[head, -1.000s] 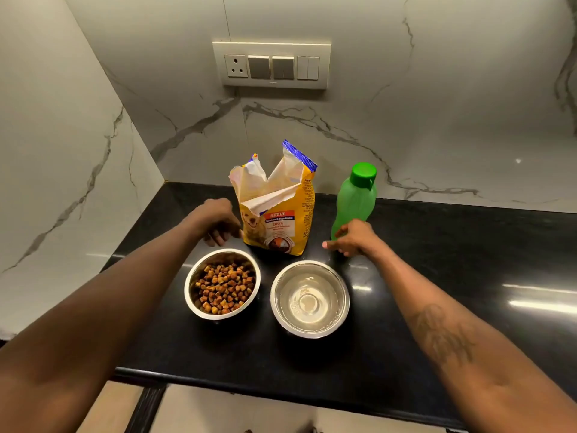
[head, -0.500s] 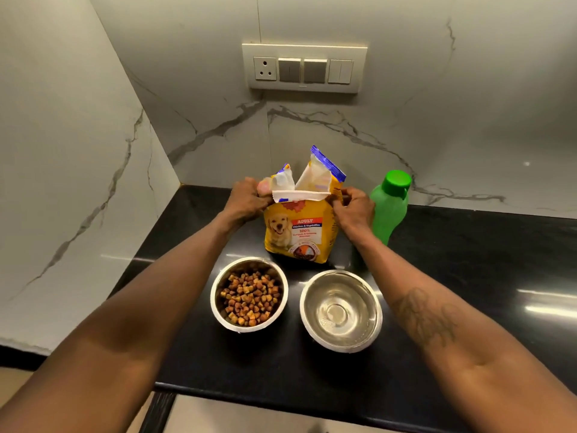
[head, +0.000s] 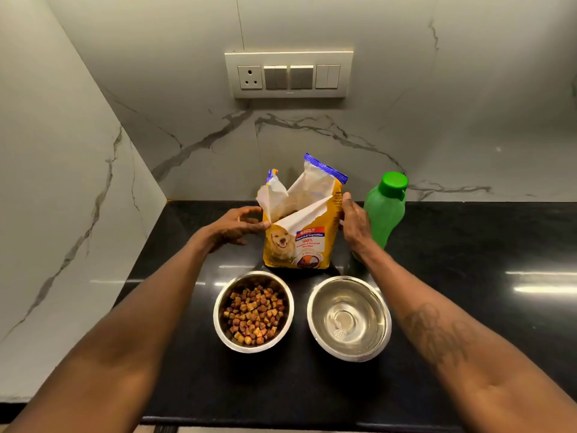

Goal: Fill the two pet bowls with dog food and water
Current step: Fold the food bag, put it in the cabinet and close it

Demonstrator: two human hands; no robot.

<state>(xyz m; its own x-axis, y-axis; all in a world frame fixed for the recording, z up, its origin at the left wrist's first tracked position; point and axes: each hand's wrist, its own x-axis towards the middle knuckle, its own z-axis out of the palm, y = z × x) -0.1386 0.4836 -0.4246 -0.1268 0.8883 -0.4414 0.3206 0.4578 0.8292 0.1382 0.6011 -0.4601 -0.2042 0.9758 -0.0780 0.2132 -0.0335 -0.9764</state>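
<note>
Head view, two bowls [head: 216, 310] [head: 349, 304], one with kibble [head: 254, 314]; one bag [head: 296, 245], left hand [head: 234, 226] spread, right hand [head: 354, 221], grip unclear; one bottle [head: 382, 214]

The head-worn camera looks forward and down from close above the counter [head: 468, 245], facing the marble wall [head: 406, 126].

Both arms are showing bare along their whole visible length — the left forearm [head: 131, 323] lying at 7 o'clock, the right forearm [head: 505, 389] at 5 o'clock. The right one is carrying a dark, blurred tattoo [head: 437, 334] of looping lines; the left hand [head: 232, 228] and right hand [head: 354, 225] are showing bare too.
</note>
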